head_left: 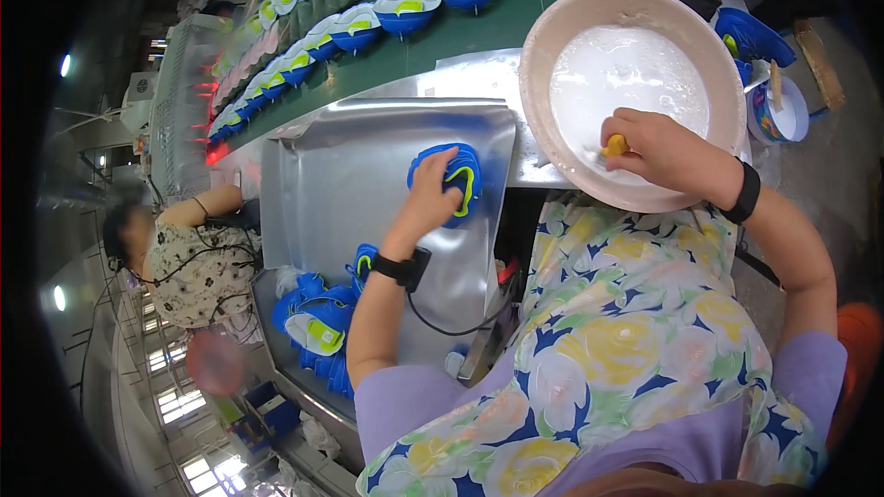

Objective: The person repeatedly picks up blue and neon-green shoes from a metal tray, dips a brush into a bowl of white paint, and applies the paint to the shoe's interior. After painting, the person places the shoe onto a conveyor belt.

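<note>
My left hand grips a blue shoe upper with a lime-yellow collar edge, resting on a sheet-metal tray. Its fingers spread over the upper's top and side. To the right, my right hand is closed around a small yellow-handled brush, whose lower end is hard to make out. The hand is over the near part of a wide pinkish basin. White liquid covers the basin's bottom.
Rows of blue and white shoes stand on a green conveyor belt behind the tray. More blue uppers are piled at the lower left. Another person works at the left. A white bucket stands right of the basin.
</note>
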`<state>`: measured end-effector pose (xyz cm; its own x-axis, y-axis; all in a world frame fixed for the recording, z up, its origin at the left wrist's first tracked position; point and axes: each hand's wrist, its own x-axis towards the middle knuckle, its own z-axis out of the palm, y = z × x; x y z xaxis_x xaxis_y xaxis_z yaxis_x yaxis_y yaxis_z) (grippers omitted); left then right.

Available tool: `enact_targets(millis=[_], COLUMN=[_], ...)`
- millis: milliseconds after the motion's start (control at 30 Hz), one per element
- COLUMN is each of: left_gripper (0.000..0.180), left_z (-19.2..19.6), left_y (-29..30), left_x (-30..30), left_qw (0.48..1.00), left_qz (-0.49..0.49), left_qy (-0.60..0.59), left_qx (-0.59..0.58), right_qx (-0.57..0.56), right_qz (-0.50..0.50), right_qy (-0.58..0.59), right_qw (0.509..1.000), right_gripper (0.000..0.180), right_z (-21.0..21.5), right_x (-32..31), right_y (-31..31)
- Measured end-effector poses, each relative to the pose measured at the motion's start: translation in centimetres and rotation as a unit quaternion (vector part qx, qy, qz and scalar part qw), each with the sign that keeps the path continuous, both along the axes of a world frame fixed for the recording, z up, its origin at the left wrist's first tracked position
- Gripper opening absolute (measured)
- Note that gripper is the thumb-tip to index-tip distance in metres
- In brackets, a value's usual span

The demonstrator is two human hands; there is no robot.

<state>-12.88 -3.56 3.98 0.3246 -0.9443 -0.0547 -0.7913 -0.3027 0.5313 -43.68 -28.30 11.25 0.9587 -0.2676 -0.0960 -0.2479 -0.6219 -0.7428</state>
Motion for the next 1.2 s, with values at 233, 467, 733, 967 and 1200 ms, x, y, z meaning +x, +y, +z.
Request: enact_targets(millis=[233, 467, 733, 967, 1200], left_gripper=[0.049, 0.042, 0.040, 0.043, 0.043], left_z=[0.8, 9.3, 9.8, 9.3, 7.6], left_y=[0.2, -3.7, -12.7, -14.0, -13.8], left_x=[2.6, 0.5, -5.1, -7.3, -8.1], left_qw=[0.991, 0.839, 0.843, 0.770, 0.750], left_qz=[0.039, 0.158, 0.064, 0.053, 0.073], left_qy=[-0.126, 0.508, 0.533, 0.615, 0.631], left_qx=[0.011, -0.112, -0.033, -0.160, -0.184], right_qx=[-0.025, -0.120, -0.037, -0.056, -0.097], right_qz=[-0.076, -0.116, -0.043, -0.207, -0.202], right_qy=[-0.147, -0.318, -0.361, -0.348, -0.408], right_qw=[0.986, 0.933, 0.931, 0.913, 0.885], right_gripper=[0.024, 0.022, 0.023, 0.028, 0.024], right_z=[1.7, 3.3, 6.8, 5.1, 5.3], right_x=[-3.3, -4.3, -1.3, -3.2, -3.8], right_y=[-3.2, -6.5, -6.0, -6.7, -7.1])
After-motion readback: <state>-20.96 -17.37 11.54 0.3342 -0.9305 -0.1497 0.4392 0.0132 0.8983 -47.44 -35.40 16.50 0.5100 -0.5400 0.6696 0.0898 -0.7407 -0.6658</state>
